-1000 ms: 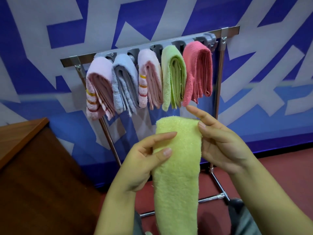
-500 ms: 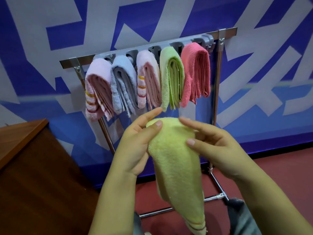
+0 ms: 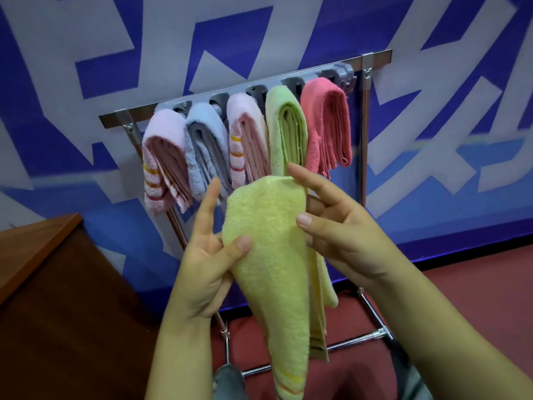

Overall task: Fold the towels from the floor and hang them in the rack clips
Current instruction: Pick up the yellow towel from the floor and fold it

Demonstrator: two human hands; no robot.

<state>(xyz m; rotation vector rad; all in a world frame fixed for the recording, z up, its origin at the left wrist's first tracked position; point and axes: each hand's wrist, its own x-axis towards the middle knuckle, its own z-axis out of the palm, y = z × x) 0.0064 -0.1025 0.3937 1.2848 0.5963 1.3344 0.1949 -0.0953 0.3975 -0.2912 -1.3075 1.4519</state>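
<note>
A: How is the yellow towel (image 3: 268,255) held?

B: It is held up in front of the rack (image 3: 364,145), folded into a long narrow strip that hangs down and tapers toward its striped lower end. Its upper edge is raised level with the bottoms of the towels already hung.

A: And the left hand (image 3: 206,261)?

B: The palm is turned up and inward. The thumb is pressed onto the front of the strip at its left edge, and the towel is pinched against the palm side. The forefinger is stretched upward, clear of the cloth, beside the top left corner. The forearm is brought in from below.

A: The right hand (image 3: 343,226)?

B: It is set against the right edge of the strip. The thumb is laid on the front face, the forefinger is extended up past the top corner, and the other fingers are hidden behind the folded layers, so the cloth is gripped between thumb and fingers. The wrist is bent, and the forearm is angled in from the lower right.

A: What is already clipped?

B: Five folded towels are hung side by side from the grey clip bar (image 3: 259,92): a pink striped towel (image 3: 161,157), a blue towel (image 3: 202,145), a second pink towel (image 3: 245,140), a green towel (image 3: 285,131) and a coral towel (image 3: 326,122). A wooden cabinet (image 3: 57,298) is seen at the lower left.
</note>
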